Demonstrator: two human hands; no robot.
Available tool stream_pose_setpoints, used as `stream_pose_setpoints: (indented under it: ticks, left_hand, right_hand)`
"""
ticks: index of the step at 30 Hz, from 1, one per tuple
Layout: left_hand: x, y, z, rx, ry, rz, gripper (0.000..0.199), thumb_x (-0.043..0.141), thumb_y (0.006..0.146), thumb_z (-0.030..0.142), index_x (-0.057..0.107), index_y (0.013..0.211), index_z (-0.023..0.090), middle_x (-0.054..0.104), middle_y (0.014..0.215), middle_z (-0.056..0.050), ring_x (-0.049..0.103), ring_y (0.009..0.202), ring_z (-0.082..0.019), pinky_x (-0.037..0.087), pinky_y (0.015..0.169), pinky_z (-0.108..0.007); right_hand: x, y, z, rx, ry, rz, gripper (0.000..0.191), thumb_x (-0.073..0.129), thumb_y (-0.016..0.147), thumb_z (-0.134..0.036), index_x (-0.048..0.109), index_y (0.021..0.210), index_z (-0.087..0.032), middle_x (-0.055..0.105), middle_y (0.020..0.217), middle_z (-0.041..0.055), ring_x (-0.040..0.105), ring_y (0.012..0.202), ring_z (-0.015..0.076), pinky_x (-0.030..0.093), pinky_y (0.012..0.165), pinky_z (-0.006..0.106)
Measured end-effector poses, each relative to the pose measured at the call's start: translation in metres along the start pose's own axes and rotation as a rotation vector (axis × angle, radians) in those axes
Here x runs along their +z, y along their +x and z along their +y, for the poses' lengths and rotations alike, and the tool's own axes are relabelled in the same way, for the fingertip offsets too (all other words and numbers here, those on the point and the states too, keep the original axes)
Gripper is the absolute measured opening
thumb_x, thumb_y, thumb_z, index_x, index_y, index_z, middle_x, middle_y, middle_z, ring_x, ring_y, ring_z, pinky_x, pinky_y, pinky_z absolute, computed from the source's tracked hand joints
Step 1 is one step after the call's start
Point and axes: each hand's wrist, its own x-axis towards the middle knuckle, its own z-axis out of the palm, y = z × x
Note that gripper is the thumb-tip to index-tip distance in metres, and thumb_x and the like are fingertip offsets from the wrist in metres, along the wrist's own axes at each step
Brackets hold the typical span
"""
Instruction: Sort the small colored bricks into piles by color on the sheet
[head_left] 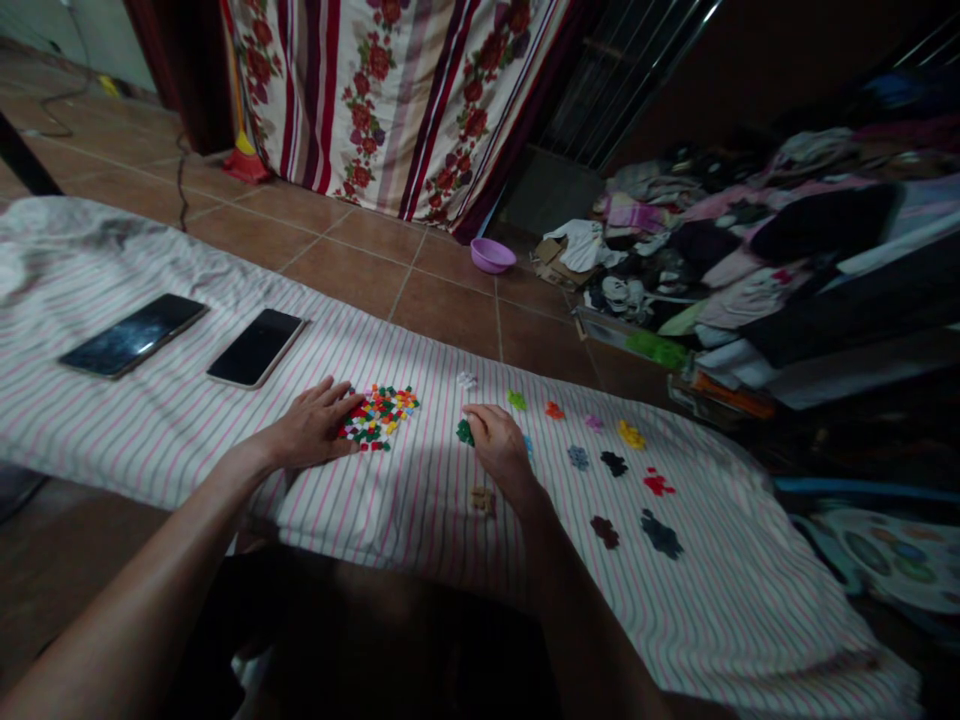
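Observation:
A mixed pile of small coloured pieces (390, 408) lies on the striped cloth (420, 520). My left hand (316, 425) rests flat at the pile's left edge, fingers spread. Further right, my right hand (495, 440) is closed in a pinch over a small green heap (465, 432); what its fingertips hold is too small to make out. Single-colour heaps lie around it: white (466, 380), lime (517, 399), orange (554, 410), tan (481, 499), yellow (631, 434), black (614, 463) and red (658, 482). A light blue heap is partly hidden behind my right hand.
Two dark-screened devices, a tablet (135, 335) and a phone (257, 348), lie at the left. More heaps are pink (594, 423), grey (578, 458), dark red (604, 532) and dark grey (661, 534). Beyond the cloth are a purple basin (493, 255) and piled clothes (720, 230).

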Motion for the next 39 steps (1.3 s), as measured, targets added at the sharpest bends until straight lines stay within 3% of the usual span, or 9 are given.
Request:
stream_pose_setpoints:
  ticks: [7,19,27,33,39]
  left_hand:
    - [-0.001,0.000,0.001,-0.002,0.003,-0.010,0.080,0.043,0.083,0.067,0.033,0.147,0.020,0.031,0.154,-0.018,0.024,0.143,-0.041,0.031,0.110,-0.057]
    - [0.000,0.000,0.002,-0.013,-0.004,-0.001,0.078,0.048,0.082,0.064,0.034,0.146,0.022,0.034,0.154,-0.015,0.024,0.143,-0.039,0.031,0.111,-0.055]
    - [-0.001,0.000,0.003,-0.010,0.003,0.009,0.076,0.049,0.082,0.062,0.035,0.146,0.023,0.035,0.153,-0.015,0.025,0.143,-0.040,0.032,0.110,-0.056]
    - [-0.005,-0.001,0.008,-0.037,-0.017,-0.017,0.077,0.050,0.082,0.062,0.035,0.146,0.023,0.033,0.154,-0.014,0.023,0.144,-0.040,0.030,0.112,-0.054]
    - [-0.007,-0.001,0.008,-0.040,-0.012,-0.036,0.079,0.049,0.082,0.063,0.033,0.147,0.021,0.031,0.155,-0.015,0.021,0.144,-0.040,0.029,0.112,-0.054]
  right_hand:
    - [0.009,0.006,-0.018,-0.087,0.001,0.006,0.028,0.046,0.091,-0.020,0.072,0.097,-0.020,0.072,0.098,0.0071,0.060,0.095,0.0221,0.044,0.090,0.038]
    - [0.036,0.008,-0.043,-0.228,-0.019,-0.105,0.043,0.038,0.092,-0.012,0.064,0.125,-0.020,0.067,0.117,0.0083,0.051,0.108,0.0248,0.041,0.099,0.042]
    - [0.039,0.006,-0.043,-0.238,-0.037,-0.108,0.044,0.037,0.093,-0.012,0.064,0.125,-0.021,0.068,0.111,0.0105,0.050,0.105,0.0264,0.044,0.094,0.045]
    - [0.043,0.007,-0.044,-0.255,-0.036,-0.094,0.042,0.038,0.093,-0.012,0.064,0.124,-0.021,0.067,0.118,0.0092,0.051,0.107,0.0261,0.042,0.098,0.045]
    - [0.039,0.010,-0.047,-0.259,0.025,-0.117,0.038,0.038,0.093,-0.009,0.069,0.111,-0.020,0.071,0.106,0.0074,0.056,0.098,0.0234,0.044,0.093,0.041]
